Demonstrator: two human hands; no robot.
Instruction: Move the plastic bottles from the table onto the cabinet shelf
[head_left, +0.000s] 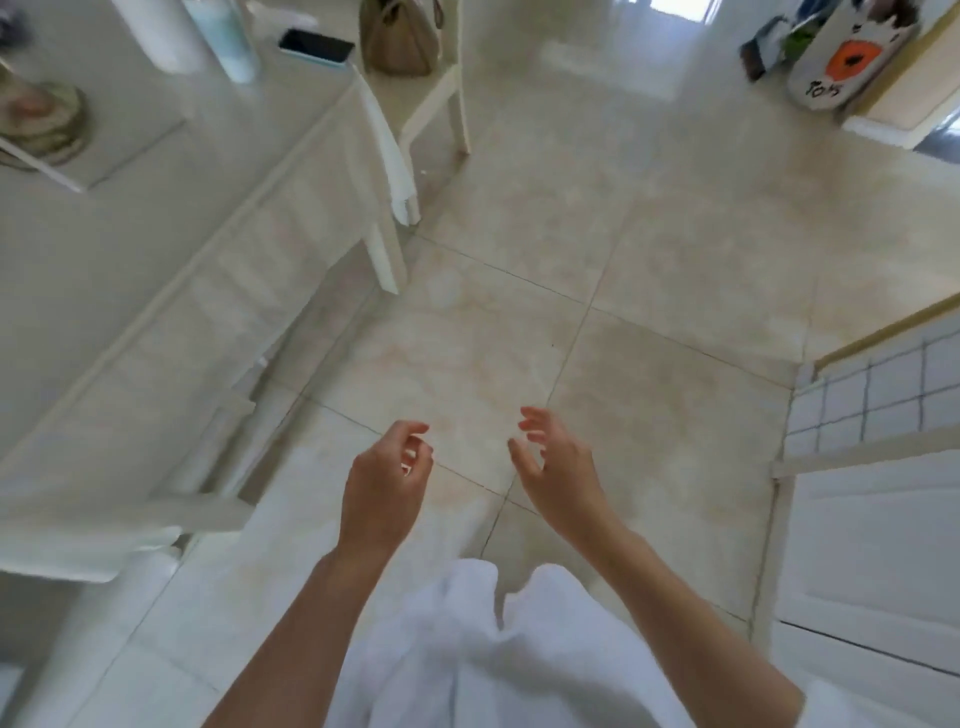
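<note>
Both of my hands hang over the tiled floor in front of me and hold nothing. My left hand (387, 480) has loosely curled fingers; my right hand (553, 462) has its fingers spread and relaxed. A white table (156, 249) with a cloth runs along the left. On its far end stand a pale blue plastic bottle (228, 39) and a white bottle (166, 36), both cut off by the top edge and blurred. A white cabinet (872, 545) with a tiled top stands at the right; no shelf of it shows.
A phone (316, 47) lies on the table near the bottles, and a decorated dish (39, 122) sits at the far left. A white chair (436, 98) carrying a tan bag (397, 39) stands beyond the table. A toy bin (841, 57) is at the top right.
</note>
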